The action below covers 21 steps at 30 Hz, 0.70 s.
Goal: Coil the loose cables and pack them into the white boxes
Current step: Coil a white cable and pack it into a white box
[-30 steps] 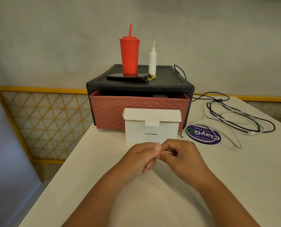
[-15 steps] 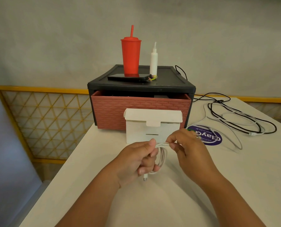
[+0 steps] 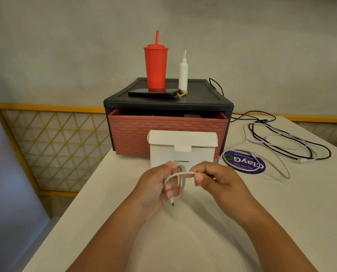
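White cable (image 3: 178, 173) hangs in a few loops around the fingers of the left hand (image 3: 156, 190), which curl about the bundle so the turns cannot spring apart; its plug end dangles below. The right hand (image 3: 214, 178) pinches the free run of the same cable just beside the loops, placed, I judge, to lay another turn. Both hands hover above the middle of the surface (image 3: 281, 222), directly before the white box (image 3: 183, 154), whose lid tab sits untucked from the front slot, so it opens easily. Loose cables (image 3: 285, 143), black and white, sprawl near the far right corner, uncoiled.
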{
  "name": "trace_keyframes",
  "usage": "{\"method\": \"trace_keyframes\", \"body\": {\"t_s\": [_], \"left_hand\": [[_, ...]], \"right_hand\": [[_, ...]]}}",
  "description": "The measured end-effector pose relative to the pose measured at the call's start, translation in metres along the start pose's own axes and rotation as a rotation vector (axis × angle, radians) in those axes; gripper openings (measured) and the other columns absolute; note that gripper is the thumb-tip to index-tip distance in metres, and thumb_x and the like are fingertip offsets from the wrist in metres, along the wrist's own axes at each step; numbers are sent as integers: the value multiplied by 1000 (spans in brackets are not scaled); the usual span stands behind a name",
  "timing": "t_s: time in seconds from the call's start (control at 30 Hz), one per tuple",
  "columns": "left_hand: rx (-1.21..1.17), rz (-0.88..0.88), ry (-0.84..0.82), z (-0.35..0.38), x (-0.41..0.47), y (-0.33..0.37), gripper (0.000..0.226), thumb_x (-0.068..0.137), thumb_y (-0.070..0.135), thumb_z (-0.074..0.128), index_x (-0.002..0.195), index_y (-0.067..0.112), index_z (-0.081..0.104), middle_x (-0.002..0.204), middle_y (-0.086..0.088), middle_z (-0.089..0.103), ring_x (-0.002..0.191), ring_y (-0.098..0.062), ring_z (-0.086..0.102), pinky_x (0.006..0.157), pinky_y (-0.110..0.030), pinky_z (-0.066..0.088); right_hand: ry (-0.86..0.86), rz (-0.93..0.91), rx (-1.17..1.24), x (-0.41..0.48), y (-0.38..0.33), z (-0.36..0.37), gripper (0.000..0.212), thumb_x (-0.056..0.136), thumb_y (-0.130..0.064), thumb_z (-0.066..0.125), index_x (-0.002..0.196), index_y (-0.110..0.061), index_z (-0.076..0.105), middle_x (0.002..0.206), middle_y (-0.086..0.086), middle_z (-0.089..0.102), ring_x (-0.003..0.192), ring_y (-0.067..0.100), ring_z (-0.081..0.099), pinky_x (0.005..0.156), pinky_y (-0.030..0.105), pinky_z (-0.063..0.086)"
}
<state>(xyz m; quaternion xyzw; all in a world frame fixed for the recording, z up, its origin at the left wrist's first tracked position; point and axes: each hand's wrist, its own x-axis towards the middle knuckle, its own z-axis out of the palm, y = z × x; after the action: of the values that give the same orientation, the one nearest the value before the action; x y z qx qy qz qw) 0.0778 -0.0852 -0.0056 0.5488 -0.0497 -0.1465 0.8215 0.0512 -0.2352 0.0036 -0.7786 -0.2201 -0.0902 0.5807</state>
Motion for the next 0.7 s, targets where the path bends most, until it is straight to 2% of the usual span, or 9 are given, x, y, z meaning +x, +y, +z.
{"method": "trace_keyframes", "body": {"t_s": [0.1,0.2,0.27,0.33,0.4,0.47,0.53,0.6,0.7], "left_hand": [[-253,93,88,-7,4,4,36,99,25,35,68,10,45,41,3,35,34,-9,31,58,-25,48],[-457,148,103,-21,5,15,38,99,25,33,64,13,43,41,6,28,33,-8,28,54,-21,50],[-544,151,86,-29,3,20,44,97,26,34,57,15,46,40,7,26,30,-7,26,50,-18,49],[-575,145,60,-32,1,24,45,93,27,37,50,16,46,39,8,26,28,-6,25,48,-18,47],[-583,128,29,-30,-2,27,38,84,28,43,48,17,44,38,8,25,27,-5,24,46,-17,46],[-590,107,-5,-26,-3,26,33,79,30,46,49,18,42,37,8,25,26,-6,23,46,-17,45],[-602,80,-43,-22,-4,23,32,80,30,46,51,18,41,37,8,25,26,-6,24,47,-16,45],[-608,38,-88,-17,-5,19,34,83,31,44,52,18,43,37,8,26,26,-5,24,48,-16,46],[-578,-31,-150,-9,-5,14,35,82,31,43,51,17,45,36,8,27,26,-5,26,48,-17,47]], "right_hand": [[-218,119,55,-3,-4,-3,21,80,-23,66,64,-35,72,69,-4,64,65,1,51,65,11,41],[-364,255,-151,-5,-2,-9,18,83,-19,68,70,-31,73,68,-12,65,65,3,50,64,12,40],[-342,308,-428,-4,4,-10,12,84,-23,66,74,-26,72,67,-14,62,59,0,46,58,9,36],[-248,312,-663,-3,10,-11,16,86,-22,60,71,-25,66,71,-12,61,59,0,48,57,10,36],[-79,313,-687,-1,13,-9,23,87,-19,58,65,-26,58,69,-10,59,56,1,47,54,12,35],[138,354,-483,3,13,-6,25,88,-16,58,64,-23,57,64,-9,58,55,3,48,55,13,38],[283,415,-72,6,10,-1,24,89,-8,56,67,-15,58,60,-4,59,54,6,54,61,19,47],[333,453,378,7,6,5,22,91,-3,51,70,-8,57,61,2,59,52,5,57,59,19,51],[385,493,815,7,3,8,20,92,-2,48,75,-6,56,63,5,64,52,6,61,53,16,52]]}}
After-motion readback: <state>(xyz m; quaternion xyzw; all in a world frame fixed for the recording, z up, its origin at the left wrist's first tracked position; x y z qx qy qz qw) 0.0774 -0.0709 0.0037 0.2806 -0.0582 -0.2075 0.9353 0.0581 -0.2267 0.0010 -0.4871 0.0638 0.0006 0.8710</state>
